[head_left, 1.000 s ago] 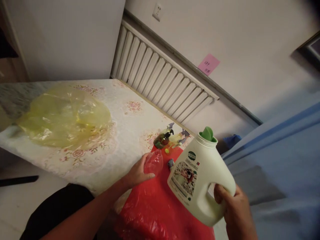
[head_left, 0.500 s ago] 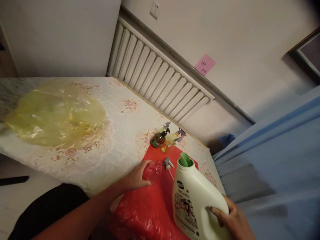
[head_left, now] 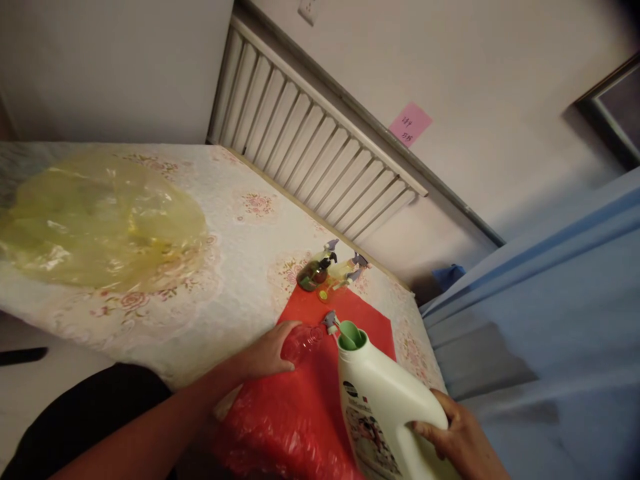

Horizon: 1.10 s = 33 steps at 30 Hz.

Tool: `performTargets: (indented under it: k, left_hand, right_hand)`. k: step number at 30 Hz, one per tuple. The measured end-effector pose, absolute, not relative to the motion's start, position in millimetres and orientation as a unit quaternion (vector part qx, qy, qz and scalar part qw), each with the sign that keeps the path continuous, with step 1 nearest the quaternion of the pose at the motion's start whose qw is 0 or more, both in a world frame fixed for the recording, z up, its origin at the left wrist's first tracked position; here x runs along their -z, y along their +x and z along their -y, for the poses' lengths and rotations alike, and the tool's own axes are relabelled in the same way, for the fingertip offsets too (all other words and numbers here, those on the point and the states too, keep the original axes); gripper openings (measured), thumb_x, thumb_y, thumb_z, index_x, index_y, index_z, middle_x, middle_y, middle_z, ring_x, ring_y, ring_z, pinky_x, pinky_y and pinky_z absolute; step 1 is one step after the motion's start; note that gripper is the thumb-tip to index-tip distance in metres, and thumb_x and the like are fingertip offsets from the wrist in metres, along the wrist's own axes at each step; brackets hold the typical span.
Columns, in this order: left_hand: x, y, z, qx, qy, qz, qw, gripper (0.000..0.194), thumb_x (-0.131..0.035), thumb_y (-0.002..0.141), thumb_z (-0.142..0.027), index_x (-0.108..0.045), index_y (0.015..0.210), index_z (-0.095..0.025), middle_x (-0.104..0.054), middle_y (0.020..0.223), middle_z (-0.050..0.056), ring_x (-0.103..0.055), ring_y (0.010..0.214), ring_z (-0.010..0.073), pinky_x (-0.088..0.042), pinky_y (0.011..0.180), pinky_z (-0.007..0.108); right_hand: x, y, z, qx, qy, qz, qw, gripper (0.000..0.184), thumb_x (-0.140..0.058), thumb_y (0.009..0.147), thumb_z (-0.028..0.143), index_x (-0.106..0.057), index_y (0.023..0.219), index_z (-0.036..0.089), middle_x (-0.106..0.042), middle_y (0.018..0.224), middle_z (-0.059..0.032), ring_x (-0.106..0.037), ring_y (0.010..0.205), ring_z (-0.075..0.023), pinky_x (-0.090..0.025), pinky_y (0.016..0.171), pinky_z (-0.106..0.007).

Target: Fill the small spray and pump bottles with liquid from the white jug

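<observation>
My left hand (head_left: pixel 273 351) is wrapped round a clear bottle (head_left: pixel 303 343) that stands with its cap off on a red plastic sheet (head_left: pixel 320 393). My right hand (head_left: pixel 457 433) grips the handle of a large pale green jug (head_left: pixel 385 407) with a printed label. A green pouring spout (head_left: pixel 351 335) shows in the jug's open mouth, which leans toward the clear bottle. Just beyond the jug's mouth, a grey spray trigger head (head_left: pixel 331 322) lies on the red sheet.
Several bottles, among them a dark green pump bottle (head_left: pixel 314 273), stand at the sheet's far end. On the left of the flowered tablecloth (head_left: pixel 240 267) lies a crumpled yellow plastic bag (head_left: pixel 110 220). A radiator (head_left: pixel 300 133) runs along the wall; a blue curtain (head_left: pixel 540 333) hangs at right.
My right hand has tipped the jug and brought its mouth left, closer to the clear bottle. My left hand keeps its hold on the bottle. The view has shifted slightly.
</observation>
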State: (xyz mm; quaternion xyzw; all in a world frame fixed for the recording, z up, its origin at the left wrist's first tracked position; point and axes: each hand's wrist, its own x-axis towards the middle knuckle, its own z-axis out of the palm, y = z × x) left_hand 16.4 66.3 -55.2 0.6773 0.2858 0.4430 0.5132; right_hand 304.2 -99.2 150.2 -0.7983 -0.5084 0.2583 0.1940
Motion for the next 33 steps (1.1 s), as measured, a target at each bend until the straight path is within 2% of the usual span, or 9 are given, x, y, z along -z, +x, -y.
performTargets:
  k: [9, 13, 19, 25, 33]
  left_hand:
    - [52.5, 16.1, -64.5, -0.428, 0.699, -0.293, 0.492, 0.077, -0.07, 0.058, -0.015, -0.051, 0.132, -0.025, -0.059, 0.133, 0.007, -0.055, 0.122, 0.0337, -0.042, 0.107, 0.047]
    - [48.7, 14.2, -64.5, -0.391, 0.722, -0.295, 0.489, 0.078, -0.07, 0.06, -0.015, -0.046, 0.134, -0.022, -0.055, 0.137, 0.008, -0.051, 0.126, 0.0314, -0.038, 0.11, 0.045]
    - [46.9, 13.8, -66.3, -0.361, 0.744, -0.287, 0.483, 0.079, -0.07, 0.062, -0.017, -0.041, 0.135, -0.025, -0.052, 0.138, 0.007, -0.049, 0.127, 0.0304, -0.038, 0.11, 0.045]
    - [49.3, 14.1, -66.9, -0.354, 0.75, -0.295, 0.475, 0.082, -0.071, 0.062, -0.017, -0.038, 0.137, -0.022, -0.049, 0.14, 0.011, -0.047, 0.129, 0.0308, -0.036, 0.111, 0.044]
    - [45.9, 12.8, -66.0, -0.348, 0.754, -0.298, 0.471, 0.081, -0.069, 0.061, -0.016, -0.038, 0.136, -0.021, -0.051, 0.138, 0.01, -0.048, 0.128, 0.0308, -0.036, 0.111, 0.044]
  right_hand:
    - [-152.6, 303.5, 99.9, -0.224, -0.804, 0.534, 0.136, 0.038, -0.071, 0.06, 0.055, -0.065, 0.069, 0.018, -0.057, 0.06, 0.0013, -0.046, 0.048, -0.0127, -0.037, 0.042, -0.022]
    - [-153.3, 303.4, 99.0, -0.223, -0.8, 0.548, 0.097, 0.04, -0.068, 0.062, 0.057, -0.061, 0.07, 0.018, -0.055, 0.062, 0.0017, -0.046, 0.052, -0.0122, -0.037, 0.044, -0.021]
    - [-153.3, 300.2, 93.8, -0.228, -0.8, 0.551, 0.065, 0.044, -0.066, 0.063, 0.061, -0.059, 0.072, 0.018, -0.052, 0.062, 0.002, -0.046, 0.053, -0.0126, -0.036, 0.045, -0.021]
    - [-154.0, 293.9, 87.6, -0.226, -0.799, 0.555, 0.048, 0.039, -0.066, 0.065, 0.056, -0.058, 0.071, 0.018, -0.052, 0.061, 0.0017, -0.048, 0.054, -0.0133, -0.038, 0.046, -0.021]
    - [-154.0, 294.0, 80.6, -0.232, -0.789, 0.569, 0.032, 0.037, -0.066, 0.068, 0.053, -0.061, 0.075, 0.018, -0.057, 0.062, 0.0013, -0.048, 0.054, -0.0131, -0.038, 0.048, -0.022]
